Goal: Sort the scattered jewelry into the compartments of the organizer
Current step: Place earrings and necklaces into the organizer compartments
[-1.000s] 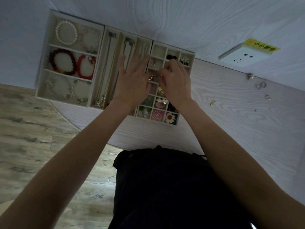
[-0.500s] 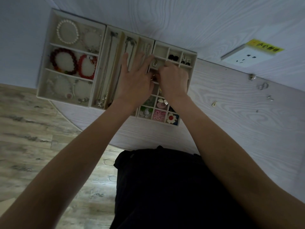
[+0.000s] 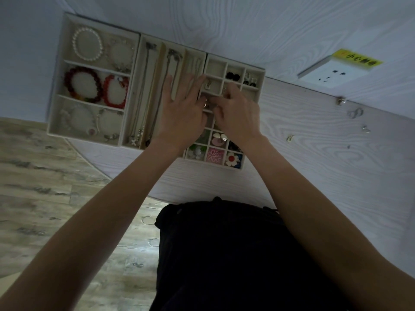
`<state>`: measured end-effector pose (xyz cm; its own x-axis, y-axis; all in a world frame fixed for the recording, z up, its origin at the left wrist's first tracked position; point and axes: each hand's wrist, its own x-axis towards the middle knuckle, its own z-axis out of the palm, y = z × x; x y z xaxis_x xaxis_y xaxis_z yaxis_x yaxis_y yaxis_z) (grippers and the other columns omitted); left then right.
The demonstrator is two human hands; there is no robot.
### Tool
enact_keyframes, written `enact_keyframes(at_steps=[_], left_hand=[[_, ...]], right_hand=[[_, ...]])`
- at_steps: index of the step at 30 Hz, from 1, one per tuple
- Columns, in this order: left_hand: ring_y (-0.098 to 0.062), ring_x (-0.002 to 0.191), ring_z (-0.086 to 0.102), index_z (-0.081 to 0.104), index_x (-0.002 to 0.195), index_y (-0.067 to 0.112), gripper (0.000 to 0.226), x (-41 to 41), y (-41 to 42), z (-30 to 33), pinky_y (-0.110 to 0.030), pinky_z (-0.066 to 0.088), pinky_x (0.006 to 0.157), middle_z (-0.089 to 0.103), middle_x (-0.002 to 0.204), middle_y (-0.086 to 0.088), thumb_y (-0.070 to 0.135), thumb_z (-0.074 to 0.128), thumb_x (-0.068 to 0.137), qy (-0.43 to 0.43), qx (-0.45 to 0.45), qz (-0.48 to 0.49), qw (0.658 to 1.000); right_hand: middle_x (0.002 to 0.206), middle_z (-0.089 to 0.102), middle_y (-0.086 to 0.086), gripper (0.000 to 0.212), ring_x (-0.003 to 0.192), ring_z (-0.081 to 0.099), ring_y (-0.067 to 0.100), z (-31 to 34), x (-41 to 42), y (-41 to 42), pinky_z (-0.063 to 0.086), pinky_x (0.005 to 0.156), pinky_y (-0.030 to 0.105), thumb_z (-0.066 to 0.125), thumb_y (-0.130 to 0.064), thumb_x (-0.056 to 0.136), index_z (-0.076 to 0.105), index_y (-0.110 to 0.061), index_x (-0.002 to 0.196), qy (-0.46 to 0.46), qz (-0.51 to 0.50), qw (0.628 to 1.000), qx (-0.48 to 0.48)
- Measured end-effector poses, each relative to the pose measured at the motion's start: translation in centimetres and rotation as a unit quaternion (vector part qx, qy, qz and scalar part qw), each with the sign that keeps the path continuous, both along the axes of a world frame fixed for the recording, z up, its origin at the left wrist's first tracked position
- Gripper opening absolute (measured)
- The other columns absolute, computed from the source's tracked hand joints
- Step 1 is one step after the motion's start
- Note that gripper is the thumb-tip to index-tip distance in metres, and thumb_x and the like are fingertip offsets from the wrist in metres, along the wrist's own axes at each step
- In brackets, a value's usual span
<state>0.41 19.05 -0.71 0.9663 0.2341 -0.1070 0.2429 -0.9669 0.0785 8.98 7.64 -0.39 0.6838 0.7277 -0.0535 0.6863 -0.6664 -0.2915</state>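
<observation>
Left hand [image 3: 179, 117]: lying flat over the organizer [image 3: 233, 68], fingers [image 3: 190, 86] straight, spread, gripping nothing
Right hand [image 3: 238, 115]: hovering beside it, fingers curling; cannot tell what they are pinching
Loose jewelry [image 3: 354, 113]: lying far right on the bench [image 3: 314, 164]

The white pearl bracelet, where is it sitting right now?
In the head view, the white pearl bracelet lies in the far-left compartment of the beige bracelet tray, just beyond the dark red bead bracelet and well left of both hands.
</observation>
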Motion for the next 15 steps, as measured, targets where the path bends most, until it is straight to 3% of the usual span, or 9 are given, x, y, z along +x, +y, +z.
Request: enact_keyframes(at_steps=[5, 9, 12, 15], left_hand=[[-0.024, 0.143, 0.015, 0.06, 0.12, 0.014, 0.036, 0.1, 0.1, 0.1, -0.056, 0.001, 0.112, 0.023, 0.155, -0.002, 0.031, 0.04, 0.095, 0.002, 0.004, -0.009, 1.0], [-0.025, 0.142, 0.016, 0.059, 0.122, 0.013, 0.036, 0.1, 0.1, 0.1, -0.055, 0.003, 0.112, 0.025, 0.154, -0.003, 0.03, 0.042, 0.094, -0.007, -0.01, -0.007, 1.0], [-0.029, 0.134, 0.031, 0.065, 0.11, 0.01, 0.03, -0.3, 0.1, 0.2, -0.052, 0.019, 0.109, 0.043, 0.143, -0.008, 0.023, 0.048, 0.089, -0.06, -0.036, -0.001, 0.998], [-0.028, 0.112, 0.051, 0.065, 0.108, 0.012, 0.027, -0.9, -0.4, 0.7, -0.043, 0.038, 0.093, 0.061, 0.118, -0.008, 0.02, 0.05, 0.087, -0.122, -0.094, 0.017, 0.988]], right_hand=[[0.089, 0.057, 0.013, 0.022, 0.067, 0.058, 0.029, -0.3, 0.1, 0.0, 0.033, 0.048, 0.027, 0.055, -0.022, 0.085, 0.072, -0.021, 0.1, 0.0, 0.008, 1.0, -0.009], [0.087, 0.059, 0.008, 0.028, 0.065, 0.057, 0.021, 0.6, 0.0, -0.4, 0.027, 0.05, 0.022, 0.046, -0.023, 0.086, 0.072, -0.02, 0.096, -0.005, -0.014, 0.999, 0.032], [0.092, 0.062, 0.004, 0.025, 0.072, 0.053, 0.012, 1.9, 0.4, -2.6, 0.034, 0.056, 0.022, 0.052, -0.014, 0.087, 0.07, -0.018, 0.104, 0.008, -0.063, 0.995, 0.073], [0.09, 0.064, 0.001, 0.027, 0.079, 0.051, 0.011, 2.8, 0.9, -7.4, 0.037, 0.069, 0.023, 0.051, -0.009, 0.088, 0.063, -0.014, 0.112, 0.007, -0.12, 0.988, 0.099]])
